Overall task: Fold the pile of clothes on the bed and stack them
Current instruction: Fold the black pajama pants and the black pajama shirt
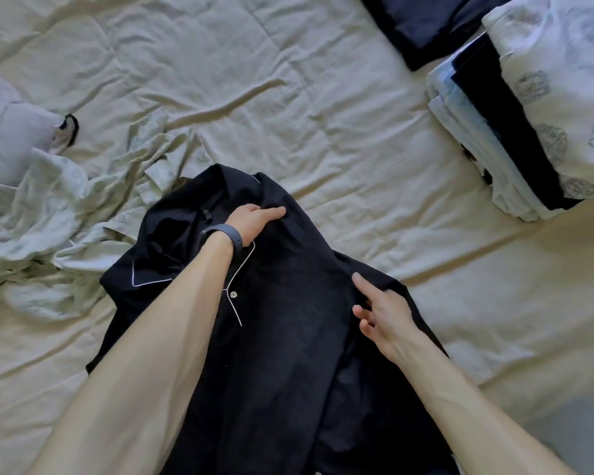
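Grips a bunched fold of the dark shirt (288, 337) near its collar with the left hand (254, 221), fingers curled into the cloth, a dark band (225, 234) round the wrist. Touches the shirt's right-hand edge with the right hand (384, 313), forefinger straight, other fingers bent, thumb hidden; cannot tell whether pinching or merely resting. Lies spread across the lower middle of the frame on a creased cream bedsheet (254, 80), white piping and a pale button (233, 294) showing. At left, touching the collar side: rumpled pale green clothes (48, 207). Upper left: a lilac garment (11, 138). Upper right: a folded stack (528, 132), white patterned piece on top. Top edge: a dark folded piece (426, 22).
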